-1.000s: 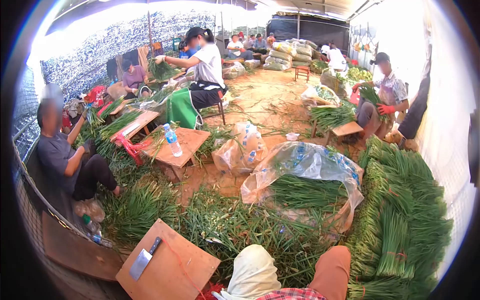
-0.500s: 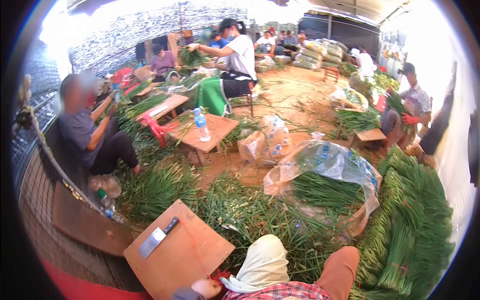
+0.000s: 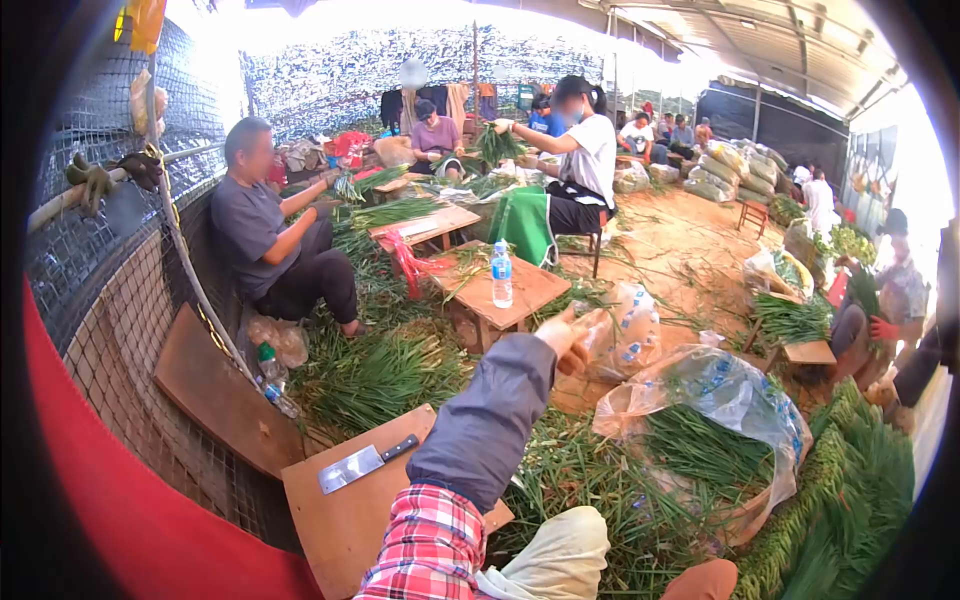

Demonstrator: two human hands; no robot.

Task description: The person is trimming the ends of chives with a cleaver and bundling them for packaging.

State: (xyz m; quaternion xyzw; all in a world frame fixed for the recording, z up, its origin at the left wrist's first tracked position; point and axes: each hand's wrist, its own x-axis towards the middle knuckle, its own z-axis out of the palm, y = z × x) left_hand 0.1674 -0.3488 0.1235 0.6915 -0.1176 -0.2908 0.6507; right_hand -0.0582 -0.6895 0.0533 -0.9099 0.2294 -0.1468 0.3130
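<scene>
My left hand [image 3: 566,340] is stretched out in front of me, at the end of a plaid sleeve with a dark sleeve cover. Its fingers look apart, slightly blurred, with nothing plainly in them. In view it overlaps a clear plastic bag [image 3: 632,330] farther off; I see no sign that they touch. Below the forearm lies a wooden board [image 3: 345,520], partly hidden by the sleeve. A cleaver [image 3: 352,468] with a black handle rests on it. My right hand is out of view.
Green stalks [image 3: 600,480] cover the ground by my knees. An open plastic bag [image 3: 785,480] of stalks and stacked bundles [image 3: 850,500] stand to the right. A water bottle [image 3: 501,275] is on a low table [image 3: 530,290]. Several people sit around, one [image 3: 270,220] at left.
My left hand has left the red string at the board's near edge and reached forward and up. The view has swung left, so the surroundings sit farther right.
</scene>
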